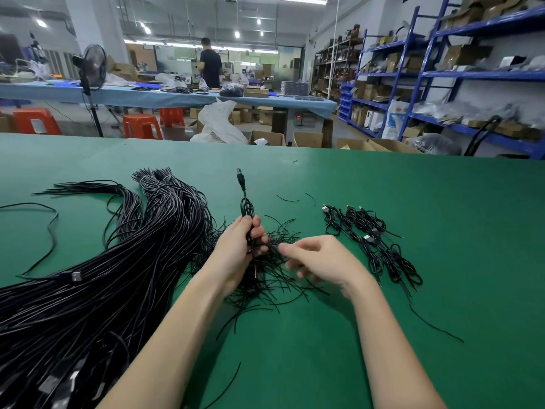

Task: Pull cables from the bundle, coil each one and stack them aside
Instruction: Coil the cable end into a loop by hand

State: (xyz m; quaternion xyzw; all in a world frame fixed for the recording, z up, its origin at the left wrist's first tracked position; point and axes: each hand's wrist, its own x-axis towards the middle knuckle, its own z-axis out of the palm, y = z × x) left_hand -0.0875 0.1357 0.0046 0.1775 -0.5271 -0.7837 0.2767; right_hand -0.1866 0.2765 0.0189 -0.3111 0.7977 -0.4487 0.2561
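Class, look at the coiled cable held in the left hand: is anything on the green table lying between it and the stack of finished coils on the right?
Only the right hand hovers between the left hand, which grips the coiled cable, and the stack of finished coils. The green table between them shows only thin loose cable ends, nothing bulky.

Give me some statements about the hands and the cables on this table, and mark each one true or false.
1. The left hand grips a coiled cable with its plug pointing up. True.
2. The right hand holds a pair of scissors. False: no tool is in it; its fingers are loosely curled beside the left hand.
3. The finished coils lie to the right of the hands. True.
4. The big bundle lies on the right side of the table. False: it lies on the left.
5. The table top is blue. False: it is green.
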